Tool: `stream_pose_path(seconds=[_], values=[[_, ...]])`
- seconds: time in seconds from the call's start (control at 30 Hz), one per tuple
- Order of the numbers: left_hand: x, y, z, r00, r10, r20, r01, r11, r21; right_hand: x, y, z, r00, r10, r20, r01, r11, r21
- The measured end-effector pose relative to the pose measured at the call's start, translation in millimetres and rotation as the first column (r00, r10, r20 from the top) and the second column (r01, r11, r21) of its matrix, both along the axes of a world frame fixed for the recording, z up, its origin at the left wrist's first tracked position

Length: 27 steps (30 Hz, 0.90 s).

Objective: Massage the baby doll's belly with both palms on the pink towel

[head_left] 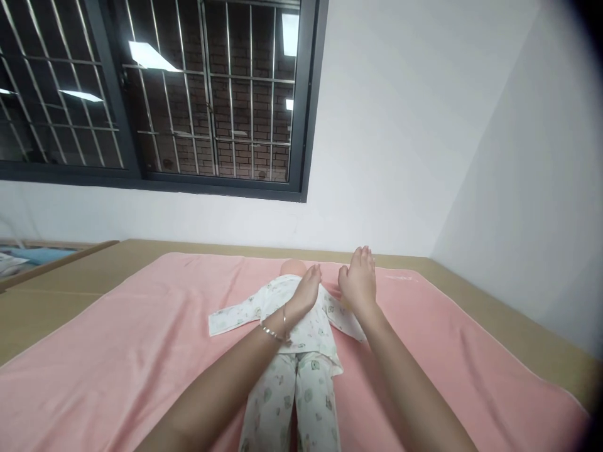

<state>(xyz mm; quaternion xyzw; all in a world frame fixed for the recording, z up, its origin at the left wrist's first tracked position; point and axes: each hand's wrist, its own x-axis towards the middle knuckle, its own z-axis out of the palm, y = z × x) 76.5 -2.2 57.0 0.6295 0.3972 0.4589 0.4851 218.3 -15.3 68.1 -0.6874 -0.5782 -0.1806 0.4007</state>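
Note:
A baby doll lies on its back in a white patterned long-sleeved top (282,301) and matching trousers (315,402). Its rounded head (293,268) shows at the collar, partly hidden. Above the doll's chest is my left hand (306,292), wearing a bracelet (276,333), its fingers stretched out and holding nothing. My right hand (360,279) is raised over the sleeve (343,319) on the right, fingers straight and palm turned inward. The two palms roughly face each other with a gap between them. Whether either hand touches the clothes I cannot tell.
Under the doll a pink blanket (155,326) is spread over a tan table (94,267). Behind stand a white wall (386,125) and a barred window (211,94). Blue and white cloth (40,256) lies at the far left.

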Motion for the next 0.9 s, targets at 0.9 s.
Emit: stream_pose_path(seconds=[0.9], values=[[-53,-40,-9.7,0.780,0.046,0.624,0.437,0.675,-0.595,-28,0,-18,0.984,0.155,0.083,-0.111,0.915,-0.388]])
